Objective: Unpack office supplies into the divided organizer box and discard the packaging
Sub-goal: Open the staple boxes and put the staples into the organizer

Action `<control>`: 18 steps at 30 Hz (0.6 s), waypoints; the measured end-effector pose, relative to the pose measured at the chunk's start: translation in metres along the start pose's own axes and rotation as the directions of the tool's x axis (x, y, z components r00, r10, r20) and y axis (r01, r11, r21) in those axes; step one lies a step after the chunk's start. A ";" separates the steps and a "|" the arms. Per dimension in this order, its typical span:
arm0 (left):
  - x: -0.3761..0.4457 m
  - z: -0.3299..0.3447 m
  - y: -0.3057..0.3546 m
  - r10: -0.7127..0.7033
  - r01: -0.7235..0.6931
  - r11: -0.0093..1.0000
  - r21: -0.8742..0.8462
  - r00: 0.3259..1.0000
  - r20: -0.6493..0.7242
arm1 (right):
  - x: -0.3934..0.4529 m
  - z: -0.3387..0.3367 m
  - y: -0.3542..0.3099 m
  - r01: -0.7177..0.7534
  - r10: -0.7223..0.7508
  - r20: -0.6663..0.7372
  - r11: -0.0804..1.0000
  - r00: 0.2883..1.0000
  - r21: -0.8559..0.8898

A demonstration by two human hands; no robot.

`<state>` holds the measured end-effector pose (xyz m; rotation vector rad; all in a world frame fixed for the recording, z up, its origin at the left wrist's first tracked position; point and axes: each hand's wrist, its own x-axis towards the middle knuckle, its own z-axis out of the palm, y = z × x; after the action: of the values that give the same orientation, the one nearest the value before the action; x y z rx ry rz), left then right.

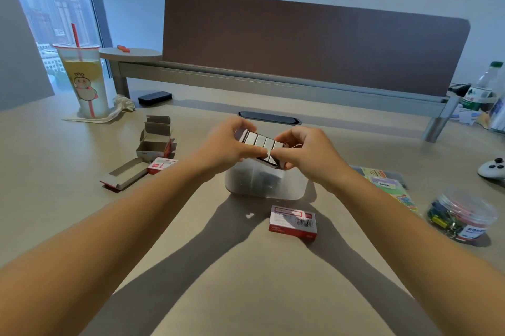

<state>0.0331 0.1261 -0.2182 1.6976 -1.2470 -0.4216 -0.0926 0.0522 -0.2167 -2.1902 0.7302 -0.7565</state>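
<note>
- Staples (pixel 261 143) held as one block of silver strips side by side, just above the translucent organizer box (pixel 266 185) mid-desk.
- Pinched at both ends: left hand (pixel 228 144) on the left end, right hand (pixel 306 154) on the right, fingers curled.
- Ran long axis left to right, right end tilted lower and nearer.
- Sat closed just in front of the organizer: one red staple box (pixel 293 222).
- Lay opened off to the left: two boxes (pixel 147 155).
</note>
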 end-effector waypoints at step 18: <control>0.060 -0.004 -0.016 0.064 -0.075 0.982 0.174 0.996 0.064 | 0.051 -0.002 0.025 0.063 -0.042 0.099 0.973 0.994 -0.223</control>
<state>0.0702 0.0759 -0.2150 1.7947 -1.4170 -0.3278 -0.0666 0.0020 -0.2192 -2.4414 0.7442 -0.6173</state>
